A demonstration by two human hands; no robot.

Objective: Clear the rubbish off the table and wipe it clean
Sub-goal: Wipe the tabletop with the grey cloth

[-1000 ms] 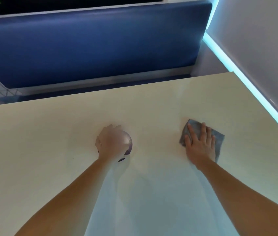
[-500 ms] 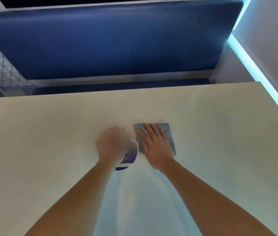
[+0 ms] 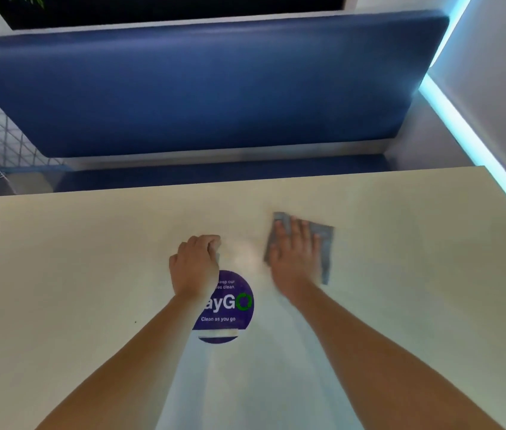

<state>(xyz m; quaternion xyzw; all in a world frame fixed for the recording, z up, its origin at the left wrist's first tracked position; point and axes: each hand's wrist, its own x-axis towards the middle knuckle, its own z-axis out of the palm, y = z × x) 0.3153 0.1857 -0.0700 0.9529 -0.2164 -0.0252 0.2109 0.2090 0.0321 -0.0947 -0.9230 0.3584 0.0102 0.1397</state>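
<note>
Fingers (image 3: 299,234) of the right hand (image 3: 293,262) press flat on a grey cloth (image 3: 326,243) just beyond the round sticker (image 3: 230,308), mid-wipe on the table (image 3: 59,274), the left hand (image 3: 196,265) curled alongside; unwiped areas likely follow.

Loads of open bench (image 3: 400,305) to the right of the right hand (image 3: 295,259), flat all the way to the wall edge with the light strip (image 3: 475,144). Left of the left hand (image 3: 194,265) it's bare too. Between the hands just a narrow gap. Ahead, bench runs out at the blue seat back (image 3: 199,88).
</note>
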